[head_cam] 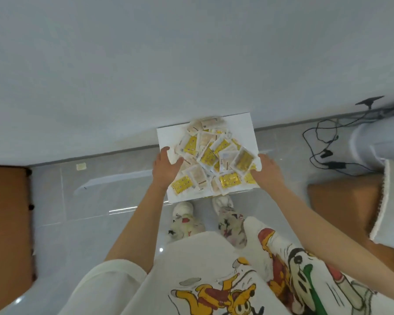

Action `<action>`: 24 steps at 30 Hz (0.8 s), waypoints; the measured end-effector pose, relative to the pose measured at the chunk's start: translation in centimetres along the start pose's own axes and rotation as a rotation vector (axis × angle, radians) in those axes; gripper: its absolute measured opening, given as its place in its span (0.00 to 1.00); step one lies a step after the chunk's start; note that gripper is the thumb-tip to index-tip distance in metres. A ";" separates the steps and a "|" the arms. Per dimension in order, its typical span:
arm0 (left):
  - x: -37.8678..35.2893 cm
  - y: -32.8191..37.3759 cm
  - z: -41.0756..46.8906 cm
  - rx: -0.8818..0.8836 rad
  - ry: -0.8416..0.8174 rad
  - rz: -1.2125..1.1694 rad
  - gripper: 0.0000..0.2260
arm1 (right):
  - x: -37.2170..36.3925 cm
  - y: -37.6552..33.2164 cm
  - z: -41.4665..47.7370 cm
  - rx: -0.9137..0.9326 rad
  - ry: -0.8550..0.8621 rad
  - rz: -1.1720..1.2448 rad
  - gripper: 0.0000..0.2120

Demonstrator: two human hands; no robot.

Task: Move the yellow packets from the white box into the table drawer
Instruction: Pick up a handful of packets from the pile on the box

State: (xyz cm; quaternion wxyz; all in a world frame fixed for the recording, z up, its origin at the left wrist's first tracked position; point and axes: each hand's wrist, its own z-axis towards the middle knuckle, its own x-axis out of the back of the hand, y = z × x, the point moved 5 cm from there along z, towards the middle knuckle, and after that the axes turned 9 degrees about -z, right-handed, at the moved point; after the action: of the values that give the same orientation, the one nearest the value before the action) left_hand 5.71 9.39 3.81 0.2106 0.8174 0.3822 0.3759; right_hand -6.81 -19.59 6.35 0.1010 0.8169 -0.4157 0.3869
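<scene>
Two bare arms stick out from a cartoon-print shirt (214,280), and just past that are patterned slippers (184,214) on the shiny grey floor (89,201). The left hand (165,169) grips the left edge of the white box (241,130), the right hand (267,170) grips the right edge, fingers curled round the rim. The yellow packets (208,155) are piled loose inside the box, which is held up over the toes. Brown wooden tops (7,223) sit off to either side, and black cables (321,142) trail on the floor by the wall (191,53).
</scene>
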 end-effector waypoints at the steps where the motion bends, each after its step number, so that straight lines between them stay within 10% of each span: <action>1: -0.4 -0.7 0.9 0.031 -0.003 -0.015 0.28 | -0.4 0.1 1.1 -0.018 -0.012 0.022 0.29; 7: -3.8 -4.8 8.6 0.145 0.071 -0.277 0.28 | -6.0 0.4 10.4 -0.145 -0.053 0.546 0.33; 17: -11.9 -2.8 19.8 0.032 0.212 -0.100 0.34 | -15.5 5.3 18.5 -0.161 0.071 0.179 0.55; 24: -16.2 -1.6 22.4 0.190 0.341 0.006 0.47 | -17.2 5.4 18.1 -0.066 0.177 0.271 0.43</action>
State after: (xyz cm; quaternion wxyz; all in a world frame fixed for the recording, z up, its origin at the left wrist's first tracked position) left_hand 15.46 -3.62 -18.61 0.0636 0.7593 0.4437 0.4718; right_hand -7.08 -21.48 -19.15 0.1108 0.7122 -0.5242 0.4536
